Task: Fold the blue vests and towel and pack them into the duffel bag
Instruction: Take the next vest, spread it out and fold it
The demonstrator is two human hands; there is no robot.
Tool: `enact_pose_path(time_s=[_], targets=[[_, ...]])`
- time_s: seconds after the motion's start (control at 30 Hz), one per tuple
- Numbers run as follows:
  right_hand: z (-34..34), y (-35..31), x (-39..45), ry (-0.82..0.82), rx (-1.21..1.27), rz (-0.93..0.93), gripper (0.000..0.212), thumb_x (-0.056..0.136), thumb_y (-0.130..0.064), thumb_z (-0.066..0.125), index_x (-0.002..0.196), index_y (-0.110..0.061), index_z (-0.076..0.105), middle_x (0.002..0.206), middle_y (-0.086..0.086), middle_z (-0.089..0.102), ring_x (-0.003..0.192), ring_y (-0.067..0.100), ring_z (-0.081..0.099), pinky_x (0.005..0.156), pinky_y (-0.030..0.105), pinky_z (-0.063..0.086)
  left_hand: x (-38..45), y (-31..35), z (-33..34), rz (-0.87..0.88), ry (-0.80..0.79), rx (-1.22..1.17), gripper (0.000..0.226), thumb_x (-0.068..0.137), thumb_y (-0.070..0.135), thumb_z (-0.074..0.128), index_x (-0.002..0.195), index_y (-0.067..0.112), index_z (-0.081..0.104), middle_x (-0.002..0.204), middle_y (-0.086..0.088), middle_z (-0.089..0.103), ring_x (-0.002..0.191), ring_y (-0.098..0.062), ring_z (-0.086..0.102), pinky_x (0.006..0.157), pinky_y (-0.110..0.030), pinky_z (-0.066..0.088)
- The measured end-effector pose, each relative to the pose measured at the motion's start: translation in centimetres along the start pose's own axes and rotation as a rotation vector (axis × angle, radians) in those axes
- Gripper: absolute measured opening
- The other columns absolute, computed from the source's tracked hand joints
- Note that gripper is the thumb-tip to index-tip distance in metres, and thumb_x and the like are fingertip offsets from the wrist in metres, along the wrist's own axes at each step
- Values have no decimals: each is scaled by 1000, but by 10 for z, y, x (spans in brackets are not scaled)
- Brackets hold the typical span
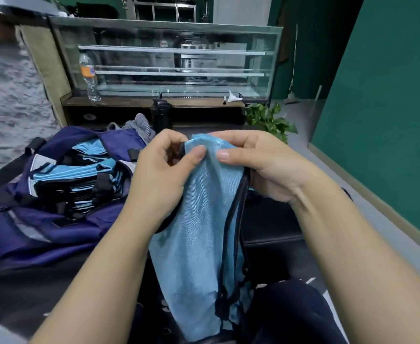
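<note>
A person seated at a dark table (pixel 273 234) holds up a light blue mesh vest (pixel 194 232) with both hands, the garment hanging down toward the lap in a long, narrow fold edged with black trim. The left hand (pixel 159 167) pinches the vest's upper edge between thumb and curled fingers, while the right hand (pixel 253 160) grips the same top edge just beside it, thumb pressed flat on the fabric and fingers wrapped behind. The two thumbs sit close together near the top of the cloth. To the left on the table lies an open navy duffel bag (pixel 30 219) with grey panels and black straps, its main compartment already holding a stack of folded blue vests (pixel 85 175) with black borders. A piece of grey striped cloth (pixel 139 126) pokes up just behind the bag's far end; whether it is the towel cannot be told. Near it stands a black bottle (pixel 162 115). Beyond the table, a glass display case (pixel 174 58) with bare shelves rests on a wooden counter, where a clear plastic water bottle (pixel 90 75) with an orange label stands upright at the left end. A leafy green plant (pixel 271 119) sits on the floor to the right of the counter, beside a dark green wall (pixel 382 95).
</note>
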State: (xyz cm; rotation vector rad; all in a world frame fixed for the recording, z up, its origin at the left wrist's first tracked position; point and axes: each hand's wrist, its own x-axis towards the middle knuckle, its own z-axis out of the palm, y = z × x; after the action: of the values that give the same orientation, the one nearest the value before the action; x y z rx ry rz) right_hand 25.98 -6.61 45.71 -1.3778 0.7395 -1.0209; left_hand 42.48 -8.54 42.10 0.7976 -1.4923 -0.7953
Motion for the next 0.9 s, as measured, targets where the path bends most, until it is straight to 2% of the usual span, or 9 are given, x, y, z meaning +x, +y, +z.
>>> enact_pose_path(time_s=[0.13,0.27,0.3,0.4,0.43,0.5,0.67,0.8,0.9], targets=[[-3,12,-10,163,75,-27,28,70,-8,65,98,-10,67,83,5,72,71,14,67,68,23,56,-12,-2,-6,-74,-142,-65,12,78,38,66,76,31,57,75,6,57,73,-7,51,70,-26,43],[-2,21,-18,261,133,-47,19,66,-10,66,85,-12,64,71,2,69,61,11,64,58,20,53,-26,-6,-5,-182,-272,-261,11,80,35,64,74,29,58,69,5,54,60,-5,48,54,-13,39],[-1,23,-20,279,132,-48,18,65,-10,66,83,-13,63,69,1,69,59,10,64,55,19,52,-28,-7,-5,-191,-286,-274,8,79,37,64,77,30,61,72,6,58,63,-5,51,56,-13,41],[2,27,-27,355,77,-63,15,60,-14,69,72,-20,63,62,-5,66,50,5,59,42,14,43,-32,-11,-6,-192,-285,-254,10,76,39,63,81,32,68,81,5,65,76,-9,58,68,-19,47],[3,28,-30,390,25,-64,14,58,-17,70,69,-21,64,60,-7,65,47,2,57,38,12,36,-33,-11,-6,-175,-262,-243,5,79,33,64,80,32,69,79,8,65,74,-6,58,68,-17,47],[2,30,-36,417,-127,-71,13,58,-22,74,67,-26,66,62,-8,66,49,1,54,35,13,30,-33,-11,-8,-102,-206,-152,16,81,19,60,80,31,70,77,14,65,73,1,57,68,-11,44],[0,28,-46,383,-361,-134,24,82,5,66,82,-18,59,68,-11,67,63,7,56,49,16,47,-36,-9,-11,1,-181,41,30,82,13,56,76,40,68,76,18,64,72,3,55,70,-8,40],[-3,29,-49,359,-522,-119,28,89,3,58,78,-22,63,72,-13,65,70,5,58,63,18,50,-37,-8,-11,-18,-146,53,26,81,11,59,75,34,68,75,17,64,70,2,55,69,-8,41],[-5,29,-54,320,-514,-48,35,90,0,57,75,-27,72,80,-14,71,74,0,63,75,21,52,-38,-6,-11,-115,-119,-24,26,86,3,64,81,27,70,73,16,66,65,4,55,64,-6,41]])
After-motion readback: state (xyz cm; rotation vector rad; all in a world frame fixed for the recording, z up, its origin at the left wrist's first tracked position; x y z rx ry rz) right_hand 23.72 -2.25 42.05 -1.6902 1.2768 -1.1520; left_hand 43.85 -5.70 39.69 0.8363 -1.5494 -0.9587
